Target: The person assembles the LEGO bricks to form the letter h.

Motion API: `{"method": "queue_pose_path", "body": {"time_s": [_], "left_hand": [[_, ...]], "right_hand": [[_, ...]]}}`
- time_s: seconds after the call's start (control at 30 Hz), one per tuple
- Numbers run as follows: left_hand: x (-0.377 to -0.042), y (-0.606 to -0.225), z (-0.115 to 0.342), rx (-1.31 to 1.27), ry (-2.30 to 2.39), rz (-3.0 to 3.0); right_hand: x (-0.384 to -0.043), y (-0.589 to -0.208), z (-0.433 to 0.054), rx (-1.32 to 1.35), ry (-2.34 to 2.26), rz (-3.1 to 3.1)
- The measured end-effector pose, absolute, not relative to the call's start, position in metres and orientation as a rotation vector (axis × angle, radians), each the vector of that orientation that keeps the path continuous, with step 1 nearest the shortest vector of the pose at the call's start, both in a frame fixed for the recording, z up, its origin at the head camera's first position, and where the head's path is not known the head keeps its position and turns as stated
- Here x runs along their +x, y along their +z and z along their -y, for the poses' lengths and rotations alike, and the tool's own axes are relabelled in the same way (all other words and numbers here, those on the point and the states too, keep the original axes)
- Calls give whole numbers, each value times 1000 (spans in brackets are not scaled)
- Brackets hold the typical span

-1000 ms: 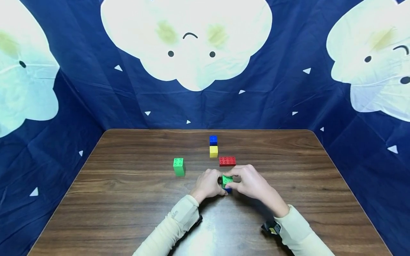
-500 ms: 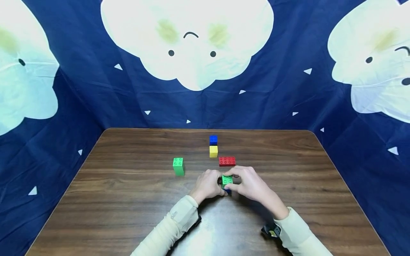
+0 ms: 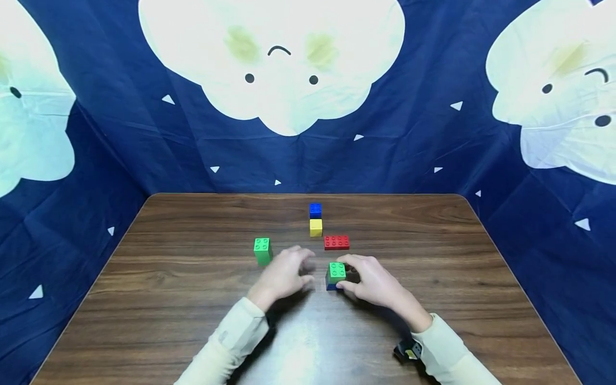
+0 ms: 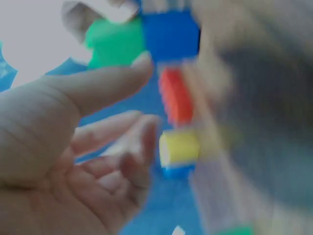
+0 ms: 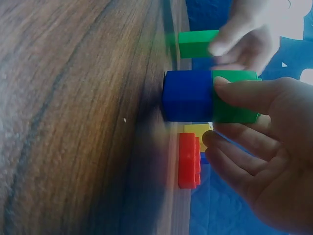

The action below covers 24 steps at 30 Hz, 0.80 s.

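A green toy brick [image 3: 337, 269] sits on top of a blue toy brick [image 5: 188, 96], forming a small upright stack on the table. My right hand [image 3: 374, 281] holds the green brick from the right side, thumb at its near face and index finger at its far side. To the left of the stack, my left hand [image 3: 284, 271] is apart from it, slightly blurred, with fingers loosely bent and holding nothing. A taller green brick [image 3: 262, 251] stands just beyond its knuckles.
Behind the stack lies a red eight-stud brick [image 3: 336, 243]. Farther back are a yellow brick [image 3: 315, 228] and a blue brick [image 3: 315, 210] in line. The wooden table [image 3: 144, 299] ends at a dark blue cloth backdrop [image 3: 308, 171] with cloud prints.
My left hand has let go of the stack and moved left toward the taller green brick. The right hand stays at the stack. The head view has shifted slightly.
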<state>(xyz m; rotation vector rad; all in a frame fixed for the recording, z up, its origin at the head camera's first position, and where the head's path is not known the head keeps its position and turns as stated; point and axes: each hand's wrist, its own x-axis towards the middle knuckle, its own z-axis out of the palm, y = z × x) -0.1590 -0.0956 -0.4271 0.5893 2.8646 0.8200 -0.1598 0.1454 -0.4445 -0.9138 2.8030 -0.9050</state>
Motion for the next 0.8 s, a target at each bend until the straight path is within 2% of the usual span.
{"method": "queue_pose_path", "body": {"time_s": [0.2,0.37,0.53,0.8], "left_hand": [[-153,-416,142,659,851,-3258],[-155,-422,169,488,869,-3230],[-161,-437,182,357,891,-3109],[-166,-449,186,371,944,-3098]], "right_hand": [[-163,-444,-146,-924,-924,-2787],[-164,-445,-145,-922,-906,-2793],[-164,-446,-144,-911,-908,-2777],[-164,-450,-141,-897,-945,-2777]]}}
